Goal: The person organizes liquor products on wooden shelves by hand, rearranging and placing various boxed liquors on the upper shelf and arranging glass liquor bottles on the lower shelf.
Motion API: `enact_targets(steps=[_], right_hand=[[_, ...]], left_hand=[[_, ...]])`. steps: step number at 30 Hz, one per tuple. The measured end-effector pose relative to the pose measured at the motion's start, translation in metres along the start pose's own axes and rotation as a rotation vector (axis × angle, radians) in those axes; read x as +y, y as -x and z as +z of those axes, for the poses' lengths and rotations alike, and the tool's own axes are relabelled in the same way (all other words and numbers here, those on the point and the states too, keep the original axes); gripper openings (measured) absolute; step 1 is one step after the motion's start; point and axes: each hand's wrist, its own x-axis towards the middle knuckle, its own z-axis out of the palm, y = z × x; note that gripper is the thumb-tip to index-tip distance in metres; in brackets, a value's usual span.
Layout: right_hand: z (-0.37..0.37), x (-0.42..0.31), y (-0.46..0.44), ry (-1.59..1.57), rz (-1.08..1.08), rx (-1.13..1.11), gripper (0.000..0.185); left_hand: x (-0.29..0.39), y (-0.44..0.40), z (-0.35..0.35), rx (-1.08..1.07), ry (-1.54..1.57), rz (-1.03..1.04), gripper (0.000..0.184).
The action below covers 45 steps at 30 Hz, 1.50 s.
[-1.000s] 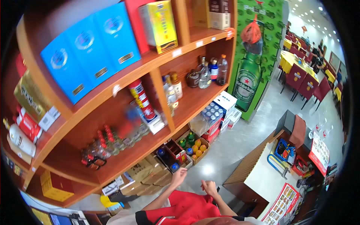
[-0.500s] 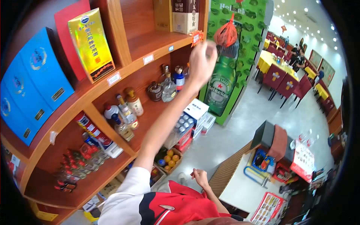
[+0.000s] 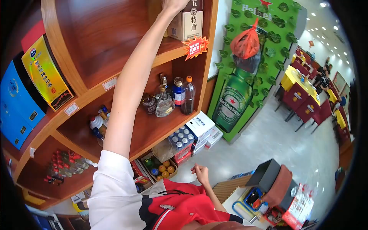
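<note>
My left hand [image 3: 175,4] is raised to the upper shelf, at the top edge of the view. It is in front of a white and dark brown liquor box [image 3: 186,25] and seems to touch its upper part. The frame's edge cuts off its fingers, so its grip is hidden. Low at my right side hangs my right hand [image 3: 200,174], fingers curled in, with nothing visible in it. Below the box, a red and yellow starburst tag [image 3: 196,47] is fixed to the shelf edge.
Glass bottles [image 3: 165,103] and a clear orange-capped bottle [image 3: 188,96] stand one shelf lower. A yellow box [image 3: 46,73] and blue boxes [image 3: 19,103] are at left. Cartons [image 3: 201,124] sit on the floor. A green beer-bottle panel [image 3: 234,99] with a hanging red bag [image 3: 245,44] stands right.
My left hand has gone up from in front of the shelf edge to the upper box. The view has shifted closer to the shelves. My right hand stays low with its fingers curled.
</note>
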Motion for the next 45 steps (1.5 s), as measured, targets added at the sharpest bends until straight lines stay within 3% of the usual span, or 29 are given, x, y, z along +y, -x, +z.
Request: enact_targets(steps=[2,6,9,12,15,16,19,21,22,23,25,27,28,29,31,32,33,34,36,37,39,40,41,42,43,45], right_hand=[[-0.011,-0.008,-0.033,-0.013,-0.04,-0.087,0.054],[-0.038,-0.05,-0.107,0.007,-0.25,-0.103,0.053],[-0.069,-0.137,-0.144,-0.154,-0.204,-0.268,0.052],[-0.082,-0.178,-0.184,-0.217,-0.487,-0.284,0.051],[-0.101,-0.238,-0.195,-0.259,-0.604,-0.291,0.052],[-0.106,-0.254,-0.198,-0.264,-0.619,-0.309,0.052],[-0.113,-0.298,-0.204,-0.322,-0.749,-0.361,0.044],[-0.106,-0.324,-0.204,-0.517,-0.784,-0.455,0.032],[-0.101,-0.336,-0.205,-0.572,-0.759,-0.54,0.015],[-0.088,-0.344,-0.211,-0.635,-0.859,-0.575,0.011],[-0.075,-0.379,-0.201,-0.657,-0.863,-0.605,0.041],[-0.054,-0.407,-0.185,-0.746,-0.88,-0.65,0.093],[-0.046,-0.418,-0.175,-0.788,-0.892,-0.668,0.103],[-0.039,-0.424,-0.164,-0.831,-0.903,-0.685,0.113],[-0.023,-0.421,-0.138,-0.977,-0.869,-0.863,0.125],[-0.02,-0.414,-0.122,-0.935,-0.882,-0.831,0.129],[-0.015,-0.4,-0.111,-0.862,-0.969,-0.792,0.13],[-0.012,-0.382,-0.101,-0.809,-0.982,-0.81,0.129],[-0.005,-0.352,-0.077,-0.765,-0.955,-0.89,0.127],[0.001,-0.338,-0.069,-0.66,-1.059,-0.881,0.121],[0.014,-0.318,-0.039,-0.79,-0.811,-1.024,0.111],[0.018,-0.312,-0.026,-0.776,-0.808,-1.057,0.111],[0.021,-0.304,-0.013,-0.809,-0.6,-1.159,0.102],[0.026,-0.298,0.0,-0.836,-0.386,-1.246,0.094],[0.035,-0.288,0.009,-0.821,-0.381,-1.277,0.094],[0.06,-0.263,0.027,-0.787,0.283,-1.538,0.081]], left_hand=[[-0.011,-0.003,-0.002,0.171,-0.178,0.129,0.061],[-0.003,-0.003,-0.023,0.198,-0.044,0.024,0.063],[0.0,0.002,-0.031,0.199,-0.096,-0.016,0.063],[0.023,0.013,-0.042,0.208,-0.041,-0.1,0.062],[0.025,0.012,-0.05,0.33,-0.166,0.028,0.052],[0.03,0.012,-0.058,0.301,-0.05,-0.002,0.047],[0.062,0.019,-0.085,0.346,0.122,0.009,0.031],[0.083,0.022,-0.112,0.406,0.055,0.022,0.027],[0.092,0.025,-0.122,0.424,0.143,0.065,0.026],[0.107,0.027,-0.13,0.439,0.228,0.11,0.025],[0.13,0.041,-0.15,0.498,0.33,0.033,0.026],[0.137,0.065,-0.178,0.459,0.294,-0.012,0.032],[0.144,0.087,-0.193,0.42,0.394,-0.136,0.037],[0.138,0.104,-0.211,0.411,0.399,-0.069,0.04],[0.177,0.153,-0.208,0.509,0.351,-0.124,0.044],[0.188,0.175,-0.215,0.583,0.285,-0.133,0.045],[0.196,0.2,-0.225,0.661,0.219,-0.14,0.046],[0.208,0.222,-0.236,0.611,0.375,-0.159,0.047],[0.228,0.258,-0.255,0.743,0.185,-0.229,0.056],[0.241,0.27,-0.259,0.802,0.095,-0.275,0.057],[0.265,0.298,-0.283,0.889,-0.105,-0.487,0.052],[0.273,0.314,-0.298,0.869,-0.118,-0.51,0.055],[0.286,0.325,-0.307,0.854,-0.133,-0.535,0.059],[0.295,0.328,-0.311,0.83,-0.391,-0.489,0.073],[0.313,0.337,-0.328,0.64,-0.568,-0.597,0.086],[0.34,0.36,-0.365,0.518,-0.777,-0.678,0.093]])
